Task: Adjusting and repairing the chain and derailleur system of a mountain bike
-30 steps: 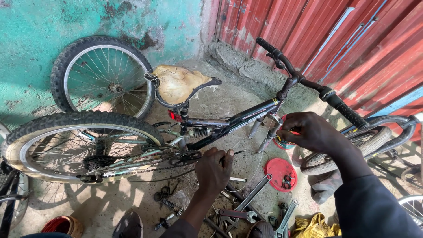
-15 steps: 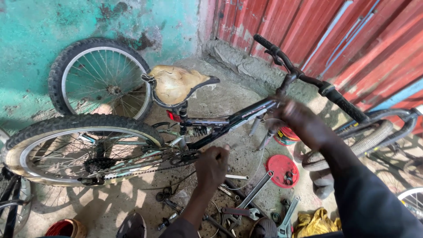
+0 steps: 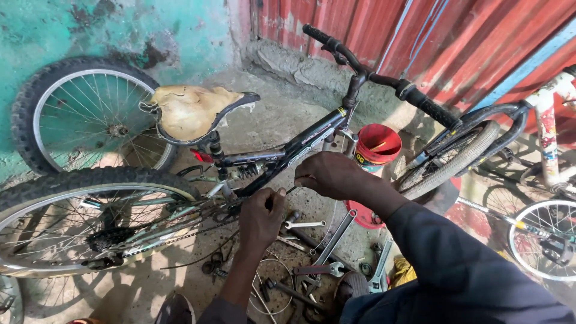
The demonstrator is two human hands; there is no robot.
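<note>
Down low, both hands meet at the black bike frame. Left hand is curled narrow, pinching something thin at the frame's lower tube; what exactly, I cannot tell. Right hand is closed over the same spot. One red tub sits just behind. Two spanners lie below on the ground.

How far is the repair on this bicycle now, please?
Looks done: spanners lie out on the ground and the bicycle stands upright. In hand: the left hand and right hand work together at the lower frame tube, apparently on a thin cable. What is left cannot be told.
</note>
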